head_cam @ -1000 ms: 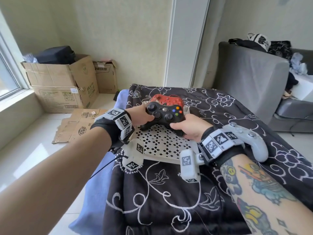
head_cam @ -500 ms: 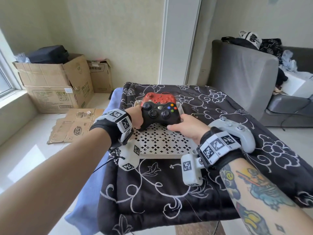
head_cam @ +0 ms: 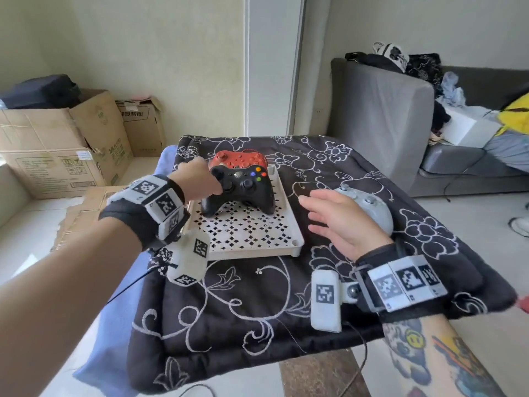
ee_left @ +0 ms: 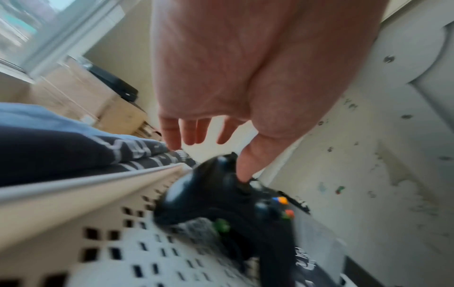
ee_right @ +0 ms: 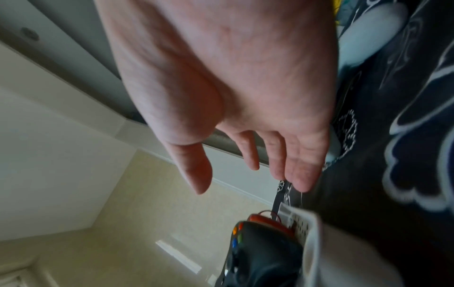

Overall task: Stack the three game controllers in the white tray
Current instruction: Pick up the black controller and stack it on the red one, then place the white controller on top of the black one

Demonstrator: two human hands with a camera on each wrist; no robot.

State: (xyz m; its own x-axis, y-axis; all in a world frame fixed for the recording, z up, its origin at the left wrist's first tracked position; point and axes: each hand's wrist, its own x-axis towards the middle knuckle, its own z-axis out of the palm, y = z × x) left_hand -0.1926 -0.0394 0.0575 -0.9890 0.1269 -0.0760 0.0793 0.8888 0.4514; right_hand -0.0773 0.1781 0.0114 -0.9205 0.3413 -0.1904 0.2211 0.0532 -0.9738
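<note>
A glossy black game controller (head_cam: 239,188) leaned on a red plastic controller (head_cam: 239,159) in the perforated white tray (head_cam: 257,233), steadied, apparently, by the left hand's (head_cam: 197,181) thumb alone, fingers loose. The right hand (head_cam: 340,219), grip wide and empty, hovered beside the pale grey controller (head_cam: 369,207) lying on the dark quilted bench, presumably next for stacking.

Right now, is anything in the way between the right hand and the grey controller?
Nothing visible is. The right hand is open above the blanket, and the grey controller lies just beyond it, partly hidden behind the hand. The black controller and red controller sit in the white tray, off to its left.
</note>
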